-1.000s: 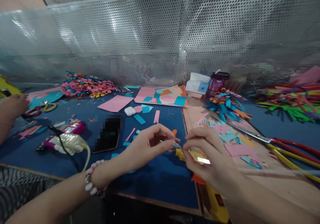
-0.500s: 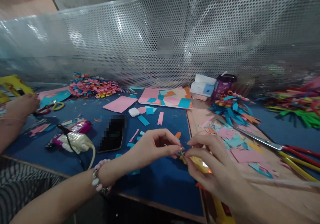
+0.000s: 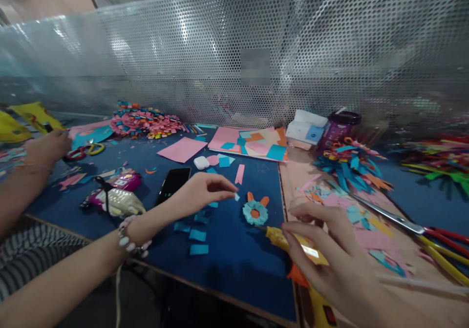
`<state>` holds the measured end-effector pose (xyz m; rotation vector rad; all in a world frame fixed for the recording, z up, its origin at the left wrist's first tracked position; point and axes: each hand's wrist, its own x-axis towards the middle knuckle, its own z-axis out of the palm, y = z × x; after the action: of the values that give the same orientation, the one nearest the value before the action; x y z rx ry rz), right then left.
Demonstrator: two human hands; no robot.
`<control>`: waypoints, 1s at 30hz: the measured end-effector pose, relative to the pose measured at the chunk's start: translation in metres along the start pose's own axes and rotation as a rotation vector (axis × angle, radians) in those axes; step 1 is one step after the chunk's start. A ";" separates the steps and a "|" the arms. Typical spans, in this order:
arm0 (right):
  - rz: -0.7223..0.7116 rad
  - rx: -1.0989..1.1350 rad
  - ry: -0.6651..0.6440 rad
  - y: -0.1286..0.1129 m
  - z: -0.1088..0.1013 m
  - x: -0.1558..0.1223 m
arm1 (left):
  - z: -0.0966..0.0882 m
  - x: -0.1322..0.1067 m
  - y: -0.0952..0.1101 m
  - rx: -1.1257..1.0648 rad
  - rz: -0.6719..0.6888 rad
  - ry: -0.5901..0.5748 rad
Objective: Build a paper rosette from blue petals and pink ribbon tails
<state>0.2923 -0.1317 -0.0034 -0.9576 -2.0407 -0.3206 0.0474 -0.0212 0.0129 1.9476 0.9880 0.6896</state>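
Note:
My left hand (image 3: 200, 191) reaches over the blue mat (image 3: 234, 259), its fingertips pinched on a tiny pale-blue paper piece (image 3: 236, 196). Just right of it a blue paper flower (image 3: 255, 213) with an orange centre and two orange petals lies on the mat, untouched. My right hand (image 3: 330, 255) hovers with fingers spread over a yellow glue gun (image 3: 289, 242), whose nozzle points toward the flower. Several blue paper squares (image 3: 198, 235) lie under my left wrist.
Another person's hand (image 3: 47, 147) rests at the far left near red-and-yellow scissors (image 3: 82, 152). A phone (image 3: 174, 184), an earbud case (image 3: 201, 162), a second glue gun (image 3: 113, 198), pink paper (image 3: 182, 149), a flower pile (image 3: 146, 120), long scissors (image 3: 421, 230) and a purple jar (image 3: 337, 128) surround them.
My hands have parted. The paper flower they held together now lies on the mat, my left hand moved left with a small piece, and my right hand's fingers spread over the glue gun.

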 end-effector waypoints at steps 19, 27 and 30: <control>-0.015 0.053 -0.053 -0.002 0.002 -0.004 | -0.027 0.008 -0.048 0.604 -0.034 0.088; -0.054 -0.020 -0.043 0.003 0.006 -0.006 | -0.031 0.006 -0.048 0.648 -0.018 0.094; -0.058 -0.066 -0.047 0.006 0.007 -0.010 | -0.032 0.010 -0.051 0.688 -0.001 0.094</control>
<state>0.2965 -0.1289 -0.0165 -0.9555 -2.1150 -0.4021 0.0096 0.0186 -0.0131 2.5124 1.4151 0.4728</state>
